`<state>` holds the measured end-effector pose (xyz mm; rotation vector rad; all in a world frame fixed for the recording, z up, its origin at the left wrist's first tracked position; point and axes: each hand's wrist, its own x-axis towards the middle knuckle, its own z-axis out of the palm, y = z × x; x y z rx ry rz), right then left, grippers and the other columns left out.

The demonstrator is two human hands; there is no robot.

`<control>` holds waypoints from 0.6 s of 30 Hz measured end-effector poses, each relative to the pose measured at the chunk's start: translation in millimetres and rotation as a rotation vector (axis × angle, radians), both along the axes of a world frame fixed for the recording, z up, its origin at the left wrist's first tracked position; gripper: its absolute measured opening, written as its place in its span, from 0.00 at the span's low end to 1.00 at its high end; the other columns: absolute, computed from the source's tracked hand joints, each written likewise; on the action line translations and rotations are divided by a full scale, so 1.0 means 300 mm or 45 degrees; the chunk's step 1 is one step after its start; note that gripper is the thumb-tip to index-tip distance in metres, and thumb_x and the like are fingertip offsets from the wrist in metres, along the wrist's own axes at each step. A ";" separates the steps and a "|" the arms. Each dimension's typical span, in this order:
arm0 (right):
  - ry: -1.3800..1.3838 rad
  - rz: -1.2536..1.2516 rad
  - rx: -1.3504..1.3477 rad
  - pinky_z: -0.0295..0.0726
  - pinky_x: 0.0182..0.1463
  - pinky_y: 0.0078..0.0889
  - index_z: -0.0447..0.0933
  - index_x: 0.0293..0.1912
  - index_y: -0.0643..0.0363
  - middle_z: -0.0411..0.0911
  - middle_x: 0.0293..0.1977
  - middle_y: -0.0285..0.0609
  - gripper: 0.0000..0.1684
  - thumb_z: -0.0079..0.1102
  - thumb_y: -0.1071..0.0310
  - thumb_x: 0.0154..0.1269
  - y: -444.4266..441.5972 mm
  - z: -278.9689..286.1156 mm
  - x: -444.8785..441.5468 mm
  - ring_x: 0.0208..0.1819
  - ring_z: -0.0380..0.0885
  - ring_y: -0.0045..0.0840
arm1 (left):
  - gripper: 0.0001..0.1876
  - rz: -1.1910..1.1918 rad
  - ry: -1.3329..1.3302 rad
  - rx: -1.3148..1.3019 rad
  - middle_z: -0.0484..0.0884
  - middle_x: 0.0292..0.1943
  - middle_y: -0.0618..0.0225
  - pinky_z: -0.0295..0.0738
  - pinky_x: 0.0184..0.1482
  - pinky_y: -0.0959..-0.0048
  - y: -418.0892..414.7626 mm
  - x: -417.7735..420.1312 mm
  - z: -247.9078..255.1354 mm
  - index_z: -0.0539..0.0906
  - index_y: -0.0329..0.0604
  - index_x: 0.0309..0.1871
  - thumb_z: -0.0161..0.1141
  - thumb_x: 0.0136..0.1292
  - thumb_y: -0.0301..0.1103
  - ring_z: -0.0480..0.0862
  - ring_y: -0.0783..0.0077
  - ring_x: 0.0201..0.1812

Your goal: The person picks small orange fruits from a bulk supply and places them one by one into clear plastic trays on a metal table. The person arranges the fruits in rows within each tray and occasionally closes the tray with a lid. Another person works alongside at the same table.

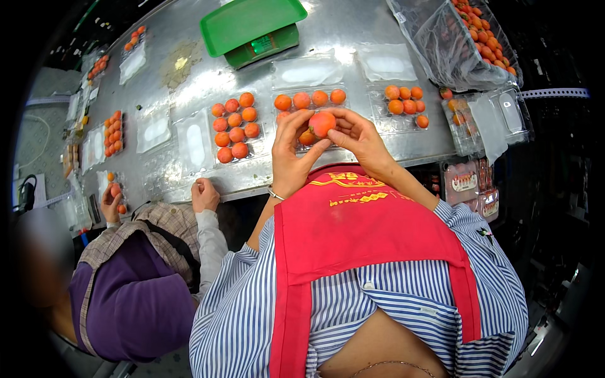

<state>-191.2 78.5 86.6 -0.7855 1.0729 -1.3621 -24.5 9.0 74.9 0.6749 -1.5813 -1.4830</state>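
Note:
A round orange-red fruit [323, 124], a tomato or a persimmon, is held up between both hands. My left hand [294, 153] grips its left side, with a small stem end showing near the fingers. The fingertips of my right hand [363, 139] hold it from the right. Under my hands lies an open clear plastic clamshell [347, 105]. A row of similar fruits [320, 98] fills its far side; my hands hide much of the rest. The clamshell's lid [307, 71], bearing a white oval label, is folded back away from me.
On the metal table [331, 23] stands a green weighing scale [255, 28]. Fruit-filled clamshells lie left [235, 124] and right [405, 105]. A plastic-lined crate of fruit [489, 42] is at the far right. At left, a co-worker's hand [205, 194] rests by the table edge.

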 end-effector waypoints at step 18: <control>-0.279 0.067 0.011 0.80 0.64 0.31 0.72 0.65 0.62 0.81 0.56 0.42 0.22 0.57 0.60 0.80 -0.003 -0.001 -0.006 0.58 0.80 0.23 | 0.25 0.213 -0.238 -0.450 0.81 0.56 0.59 0.80 0.60 0.66 0.014 0.001 0.044 0.84 0.40 0.60 0.74 0.56 0.21 0.83 0.59 0.59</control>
